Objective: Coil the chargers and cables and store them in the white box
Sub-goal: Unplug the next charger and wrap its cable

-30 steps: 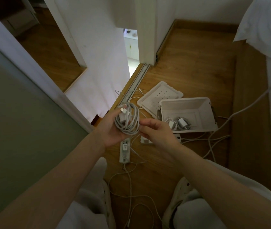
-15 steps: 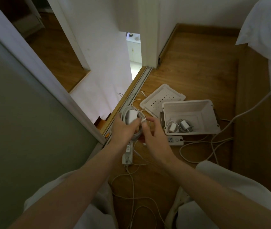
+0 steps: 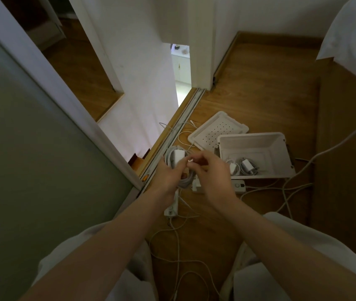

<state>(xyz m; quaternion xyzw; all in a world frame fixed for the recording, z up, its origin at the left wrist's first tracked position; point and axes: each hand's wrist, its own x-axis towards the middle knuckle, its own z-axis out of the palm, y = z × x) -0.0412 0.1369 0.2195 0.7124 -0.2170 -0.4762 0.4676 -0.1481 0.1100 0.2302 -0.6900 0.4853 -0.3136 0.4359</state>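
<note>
My left hand (image 3: 165, 178) grips a coiled white cable with a white charger brick (image 3: 176, 159) on it, low over the wooden floor. My right hand (image 3: 213, 178) pinches the cable's small end plug (image 3: 190, 160) just to the right of the brick. The open white box (image 3: 278, 146) stands on the floor to the right, and two coiled chargers (image 3: 242, 167) lie in its near left corner. The lower part of the coil is hidden behind my hands.
A perforated white lid (image 3: 217, 130) leans behind the box. A white power strip (image 3: 172, 206) lies below my left hand, another (image 3: 239, 185) in front of the box. Loose white cables (image 3: 178, 246) trail across the floor between my knees. A sliding-door track (image 3: 185, 111) runs diagonally on the left.
Both hands have lowered the coil toward the floor and moved it nearer the box. My right hand has shifted from the coil's side to pinching the end plug.
</note>
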